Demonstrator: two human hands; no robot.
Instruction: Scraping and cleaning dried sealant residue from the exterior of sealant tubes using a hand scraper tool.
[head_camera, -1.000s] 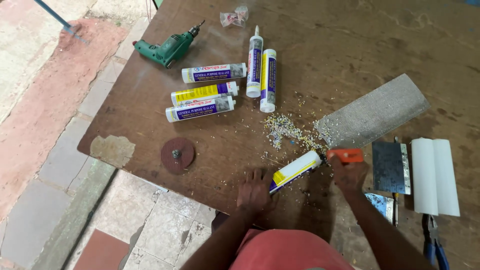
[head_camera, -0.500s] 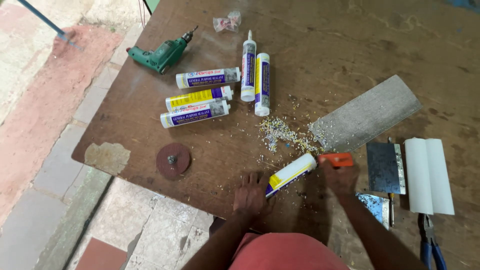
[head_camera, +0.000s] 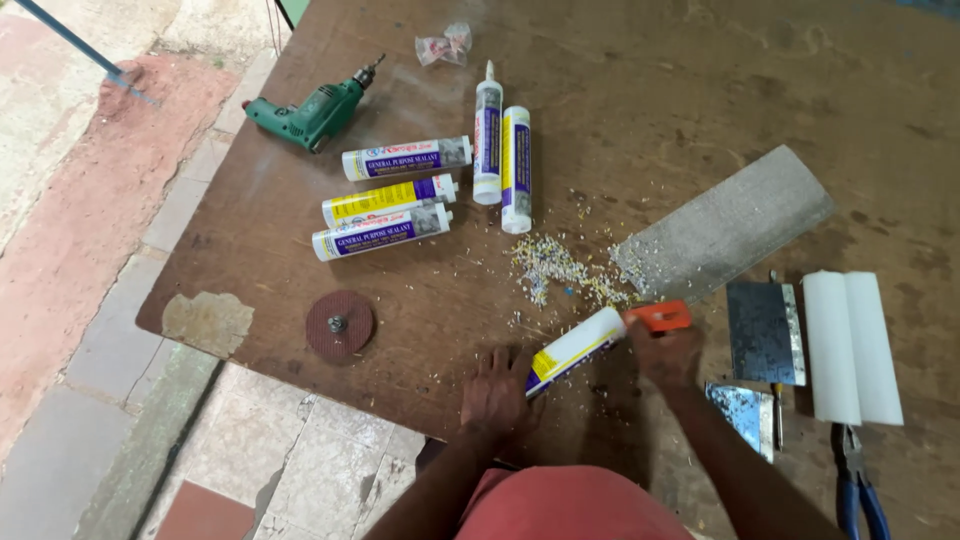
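Left hand (head_camera: 497, 392) presses flat, fingers spread, on the tail of the sealant tube (head_camera: 575, 350) at six o'clock on the table (head_camera: 700, 120), right hand (head_camera: 668, 352) grips an orange cutter (head_camera: 660, 317) at its tip — cut away from the steadying fingers.

On the tabletop (head_camera: 650, 90), a sealant tube (head_camera: 575, 350) lies between the left hand (head_camera: 497, 392) and right hand (head_camera: 665, 352); loose chips (head_camera: 560, 272) lie beyond, five more tubes (head_camera: 420, 195) farther left, scrapers (head_camera: 765, 335) right.
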